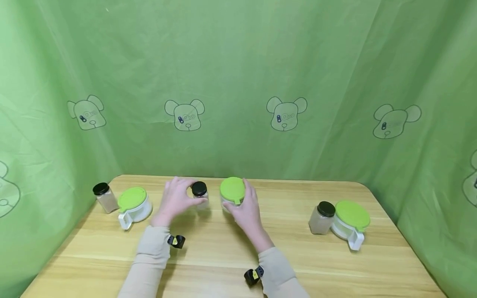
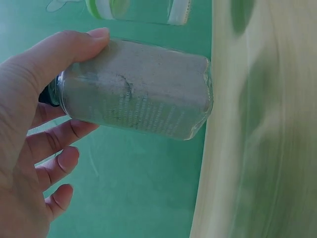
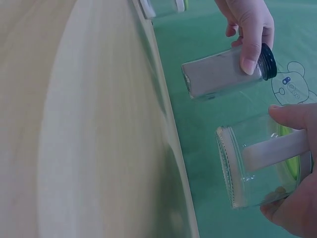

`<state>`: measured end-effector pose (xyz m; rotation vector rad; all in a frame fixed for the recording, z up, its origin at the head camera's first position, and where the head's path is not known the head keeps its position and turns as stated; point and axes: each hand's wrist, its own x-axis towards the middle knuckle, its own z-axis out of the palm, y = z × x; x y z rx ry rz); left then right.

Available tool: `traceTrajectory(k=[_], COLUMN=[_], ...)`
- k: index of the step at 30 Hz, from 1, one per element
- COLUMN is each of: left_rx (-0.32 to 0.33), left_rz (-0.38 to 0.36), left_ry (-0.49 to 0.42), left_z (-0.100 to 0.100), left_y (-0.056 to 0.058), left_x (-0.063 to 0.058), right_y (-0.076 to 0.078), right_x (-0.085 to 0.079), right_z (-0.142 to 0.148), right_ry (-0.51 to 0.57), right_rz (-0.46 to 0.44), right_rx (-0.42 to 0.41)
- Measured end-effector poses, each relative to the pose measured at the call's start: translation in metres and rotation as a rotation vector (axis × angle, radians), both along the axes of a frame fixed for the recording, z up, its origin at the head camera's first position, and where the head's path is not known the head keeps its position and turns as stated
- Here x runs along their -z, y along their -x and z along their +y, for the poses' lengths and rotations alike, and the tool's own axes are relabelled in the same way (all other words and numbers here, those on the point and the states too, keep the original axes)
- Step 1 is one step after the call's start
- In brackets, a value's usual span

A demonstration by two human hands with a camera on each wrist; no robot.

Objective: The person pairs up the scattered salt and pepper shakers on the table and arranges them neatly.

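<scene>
My left hand [image 1: 177, 199] grips a clear glass jar [image 2: 138, 89] with a black lid [image 1: 199, 188] and pale greyish contents, thumb on one side and fingers on the other. Just right of it, my right hand [image 1: 249, 210] holds a round glass pot [image 3: 257, 183] by its sides; this has a green lid [image 1: 232, 188] and a white handle [image 3: 272, 151]. Both vessels look upright and raised a little off the wooden table [image 1: 208, 265], with a gap between them. In the left wrist view, part of the green-lidded pot [image 2: 143, 10] shows beyond the jar.
At the table's left stand another black-lidded jar [image 1: 107, 199] and a green-lidded pot [image 1: 135, 205]. A similar jar [image 1: 321, 219] and pot [image 1: 349, 219] stand close together at the right. A green curtain [image 1: 234, 62] with bear-head drawings hangs behind the table.
</scene>
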<state>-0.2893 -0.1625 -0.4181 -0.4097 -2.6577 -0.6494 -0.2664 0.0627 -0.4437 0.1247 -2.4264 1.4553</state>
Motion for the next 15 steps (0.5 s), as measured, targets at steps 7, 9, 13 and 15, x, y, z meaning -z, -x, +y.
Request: traceTrajectory(k=[7, 9, 13, 15], left_rx=[0.019, 0.026, 0.038, 0.043], left_rz=[-0.041, -0.039, -0.031, -0.022], left_ry=[0.007, 0.014, 0.037, 0.053], left_z=[0.012, 0.015, 0.021, 0.024], left_y=[-0.001, -0.001, -0.003, -0.004], left_x=[0.001, 0.002, 0.002, 0.002], right_y=[-0.004, -0.005, -0.007, -0.008], right_x=[0.002, 0.004, 0.005, 0.006], right_z=[0.010, 0.013, 0.018, 0.021], right_ry=[-0.006, -0.008, -0.018, -0.020], right_rz=[0.003, 0.001, -0.012, -0.019], right_rx=[0.012, 0.020, 0.035, 0.038])
